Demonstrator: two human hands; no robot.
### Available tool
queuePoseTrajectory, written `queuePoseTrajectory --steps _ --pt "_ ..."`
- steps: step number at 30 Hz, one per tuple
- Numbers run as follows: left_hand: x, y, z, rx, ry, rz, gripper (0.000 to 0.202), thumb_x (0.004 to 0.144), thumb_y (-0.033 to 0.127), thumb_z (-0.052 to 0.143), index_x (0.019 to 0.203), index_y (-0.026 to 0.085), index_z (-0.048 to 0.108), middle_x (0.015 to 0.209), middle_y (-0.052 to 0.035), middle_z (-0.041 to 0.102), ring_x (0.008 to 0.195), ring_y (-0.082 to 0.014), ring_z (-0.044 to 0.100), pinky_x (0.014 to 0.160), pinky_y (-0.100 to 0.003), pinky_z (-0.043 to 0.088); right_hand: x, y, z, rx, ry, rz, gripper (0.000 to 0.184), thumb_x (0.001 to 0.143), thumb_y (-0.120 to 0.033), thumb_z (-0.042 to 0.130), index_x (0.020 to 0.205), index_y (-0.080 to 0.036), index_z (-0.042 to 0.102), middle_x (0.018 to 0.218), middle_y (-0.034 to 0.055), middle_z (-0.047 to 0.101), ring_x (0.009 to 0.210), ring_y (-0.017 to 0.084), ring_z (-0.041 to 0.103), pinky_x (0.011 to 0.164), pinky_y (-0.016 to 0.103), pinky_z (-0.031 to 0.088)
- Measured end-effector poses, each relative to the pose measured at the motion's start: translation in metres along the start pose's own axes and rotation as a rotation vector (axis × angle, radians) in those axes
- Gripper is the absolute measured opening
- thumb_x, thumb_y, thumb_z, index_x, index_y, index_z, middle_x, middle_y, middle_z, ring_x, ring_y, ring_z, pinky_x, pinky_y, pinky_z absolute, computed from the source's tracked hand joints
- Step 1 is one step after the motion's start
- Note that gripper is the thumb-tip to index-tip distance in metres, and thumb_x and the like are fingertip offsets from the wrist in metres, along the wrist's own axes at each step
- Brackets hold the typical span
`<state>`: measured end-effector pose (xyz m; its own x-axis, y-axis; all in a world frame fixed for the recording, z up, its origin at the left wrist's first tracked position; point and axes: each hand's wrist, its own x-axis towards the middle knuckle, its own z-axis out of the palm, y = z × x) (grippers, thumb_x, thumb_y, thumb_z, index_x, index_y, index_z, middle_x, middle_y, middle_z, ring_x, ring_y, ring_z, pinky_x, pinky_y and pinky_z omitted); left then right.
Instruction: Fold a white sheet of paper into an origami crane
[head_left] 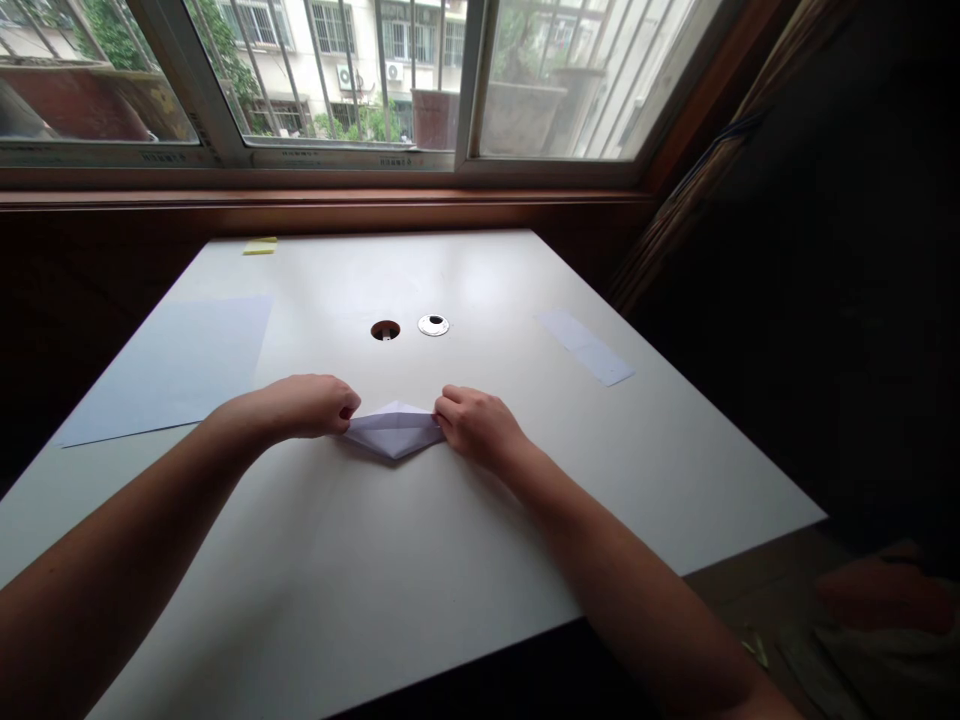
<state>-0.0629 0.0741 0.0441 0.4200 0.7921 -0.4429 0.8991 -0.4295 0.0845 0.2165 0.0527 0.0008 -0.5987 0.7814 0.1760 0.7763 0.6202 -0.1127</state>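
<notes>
Forearms [172, 475] aslant inward, left hand [322, 404] and right hand [475, 422], grip clamped on folded paper [395, 437]

A wide sliding window [337, 158] fills the far wall, its daylight glossing the white counter [360, 570] below. Beyond the glass, bars [385, 70] cross the view of a pale building [367, 58] and greenery [124, 38]. A wooden sill [337, 197] runs beneath the window. At right, a gathered curtain [697, 195] borders deep shadow, and the floor [742, 565] is dim.

Folded paper [395, 438] in the way; room right of cap [430, 330]
</notes>
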Motion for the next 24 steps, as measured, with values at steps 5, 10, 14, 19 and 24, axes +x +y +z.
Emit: queuePoseTrajectory --steps 5,10,14,19,24 --pt "-0.001 -0.001 -0.001 -0.127 0.022 0.065 0.012 0.078 0.027 0.054 0.081 0.024 0.064 0.085 -0.0035 0.067 0.07 -0.0179 0.058 0.061 -0.027 0.036 0.0 0.002 0.0 -0.037 0.037 -0.057 0.023 0.1 -0.023 0.044 0.088 -0.02 0.063 0.094 0.0043 0.064 0.081 0.015 0.055 0.057 0.029 0.024" --pt "0.001 0.007 -0.011 -0.421 -0.022 0.139 0.045 0.083 0.048 0.059 0.125 0.03 0.058 0.111 -0.0046 0.068 0.093 -0.0214 0.063 0.071 -0.025 0.043 0.0 0.003 0.0 -0.019 0.044 -0.099 0.021 0.098 -0.019 0.046 0.091 -0.021 0.065 0.095 0.0056 0.064 0.08 0.016 0.054 0.057 0.03 0.024" --pt "0.005 0.019 -0.014 -0.567 0.008 0.103 0.055 0.091 0.064 0.043 0.129 0.027 0.059 0.118 -0.0053 0.068 0.097 -0.0221 0.063 0.076 -0.025 0.045 -0.001 0.004 0.0 -0.003 0.064 -0.103 0.022 0.099 -0.019 0.046 0.093 -0.02 0.067 0.095 0.006 0.064 0.079 0.016 0.054 0.058 0.029 0.026" --pt "0.011 0.026 -0.006 -0.615 0.105 0.088 0.052 0.095 0.062 0.036 0.12 0.026 0.065 0.118 -0.0025 0.069 0.097 -0.0206 0.063 0.08 -0.026 0.047 -0.001 0.007 0.002 0.026 0.11 -0.072 0.023 0.1 -0.021 0.045 0.099 -0.022 0.068 0.099 0.0046 0.065 0.078 0.015 0.055 0.06 0.028 0.028" --pt "0.016 0.025 0.013 -0.569 0.272 0.129 0.039 0.089 0.052 0.051 0.114 0.025 0.067 0.117 -0.0049 0.066 0.1 -0.0214 0.062 0.084 -0.029 0.048 0.0 0.012 0.004 0.07 0.134 -0.015 0.021 0.099 -0.023 0.047 0.099 -0.023 0.068 0.1 0.0035 0.065 0.079 0.014 0.057 0.062 0.027 0.032"
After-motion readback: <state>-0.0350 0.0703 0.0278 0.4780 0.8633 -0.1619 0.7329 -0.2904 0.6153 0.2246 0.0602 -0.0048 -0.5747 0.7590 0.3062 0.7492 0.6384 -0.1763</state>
